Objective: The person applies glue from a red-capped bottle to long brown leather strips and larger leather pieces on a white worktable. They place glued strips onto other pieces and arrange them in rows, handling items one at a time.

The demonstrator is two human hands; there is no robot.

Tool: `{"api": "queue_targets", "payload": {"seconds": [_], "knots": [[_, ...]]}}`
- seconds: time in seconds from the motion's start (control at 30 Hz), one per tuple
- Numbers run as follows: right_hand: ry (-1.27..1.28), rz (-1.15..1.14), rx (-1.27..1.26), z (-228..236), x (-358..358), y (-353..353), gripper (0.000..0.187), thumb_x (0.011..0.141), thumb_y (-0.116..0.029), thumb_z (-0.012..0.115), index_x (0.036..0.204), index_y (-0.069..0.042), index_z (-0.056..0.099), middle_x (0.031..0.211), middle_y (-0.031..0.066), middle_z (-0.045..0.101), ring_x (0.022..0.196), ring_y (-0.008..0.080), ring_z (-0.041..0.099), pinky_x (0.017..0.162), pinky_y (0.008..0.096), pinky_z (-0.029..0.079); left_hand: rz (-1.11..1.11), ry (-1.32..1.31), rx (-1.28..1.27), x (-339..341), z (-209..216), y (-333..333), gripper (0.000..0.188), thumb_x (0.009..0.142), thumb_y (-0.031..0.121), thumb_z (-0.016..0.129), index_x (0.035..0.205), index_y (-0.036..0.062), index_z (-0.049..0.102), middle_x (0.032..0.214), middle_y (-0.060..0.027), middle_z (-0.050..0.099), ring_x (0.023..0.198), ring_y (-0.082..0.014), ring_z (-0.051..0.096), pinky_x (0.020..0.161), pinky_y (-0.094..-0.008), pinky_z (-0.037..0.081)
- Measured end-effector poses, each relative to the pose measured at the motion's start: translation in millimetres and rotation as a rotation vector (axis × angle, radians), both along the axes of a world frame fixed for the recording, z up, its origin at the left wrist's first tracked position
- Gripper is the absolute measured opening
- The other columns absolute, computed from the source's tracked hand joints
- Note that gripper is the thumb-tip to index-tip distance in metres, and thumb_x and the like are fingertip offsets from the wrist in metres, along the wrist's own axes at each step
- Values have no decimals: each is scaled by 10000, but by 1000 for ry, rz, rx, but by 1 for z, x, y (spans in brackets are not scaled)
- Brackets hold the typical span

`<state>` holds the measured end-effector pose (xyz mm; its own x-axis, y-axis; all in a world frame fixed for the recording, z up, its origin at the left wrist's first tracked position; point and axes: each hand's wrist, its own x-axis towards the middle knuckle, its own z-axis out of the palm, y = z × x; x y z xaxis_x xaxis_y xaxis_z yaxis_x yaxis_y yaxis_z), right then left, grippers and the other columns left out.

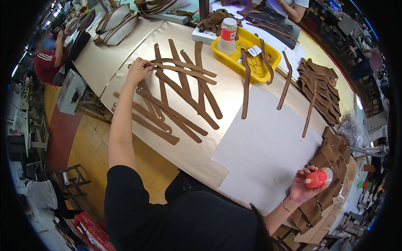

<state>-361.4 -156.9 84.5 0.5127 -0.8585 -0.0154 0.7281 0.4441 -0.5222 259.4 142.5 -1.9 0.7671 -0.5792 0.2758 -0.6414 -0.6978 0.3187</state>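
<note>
My left hand (139, 72) reaches to the far left of the table, its fingers closed on the end of a brown strip (197, 75). Several other brown strips (187, 100) lie crisscrossed beside and below that hand. On the right, near the table's front edge, my right hand (299, 188) grips a squeeze bottle (319, 179) with red contents and a pale nozzle. The bottle is tilted, its nozzle toward the left. Between my hands lies a grey sheet (255, 146), with separate narrow brown strips (245, 90) along its far side.
A yellow tray (263, 78) holds a clear jar (228, 37) and yellow rubber bands. Stacked brown pieces (317, 88) and another brown stack (331, 161) line the right side. White-and-brown panels (117, 25) lie at the far left. Across the table is another person's arm (293, 12).
</note>
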Motion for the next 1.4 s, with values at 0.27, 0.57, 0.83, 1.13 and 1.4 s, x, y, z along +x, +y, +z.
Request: {"api": "queue_targets", "payload": {"seconds": [0.27,0.57,0.83,1.13,1.4], "knots": [[16,-12,0,-3,0,2,652,806,-585,623,1112,-18,527,1035,88,570,870,210,576,772,336,470,54,252,0,12,3,2,199,759,178,742,841,22,648,868,-87,605,783,-197,574,731,-314,467],[15,0,3,-8,-1,-3,653,807,-587,620,1116,-19,528,1038,90,573,869,215,576,768,336,469,94,500,-160,12,17,9,127,782,104,707,833,10,639,712,-36,607,574,-114,576,560,-255,468],[-9,24,19,-8,4,-5,640,807,-549,642,1130,-12,514,1044,88,572,878,211,575,779,343,469,88,435,-75,2,49,9,157,826,142,661,879,-6,662,692,-53,642,583,-112,611,552,-267,488],[-100,152,-16,-25,0,-20,617,830,-482,653,1162,5,472,1092,109,571,944,223,592,797,352,488,-264,444,-477,-46,176,-35,220,807,158,692,800,87,484,752,21,595,608,-45,448,570,-208,395],[-48,71,-15,-18,1,-19,616,834,-532,621,1131,-8,496,1052,88,568,888,197,601,762,327,497,-382,420,-625,-92,277,-47,179,820,163,722,899,50,609,746,-9,631,625,-55,585,556,-183,434]]}}
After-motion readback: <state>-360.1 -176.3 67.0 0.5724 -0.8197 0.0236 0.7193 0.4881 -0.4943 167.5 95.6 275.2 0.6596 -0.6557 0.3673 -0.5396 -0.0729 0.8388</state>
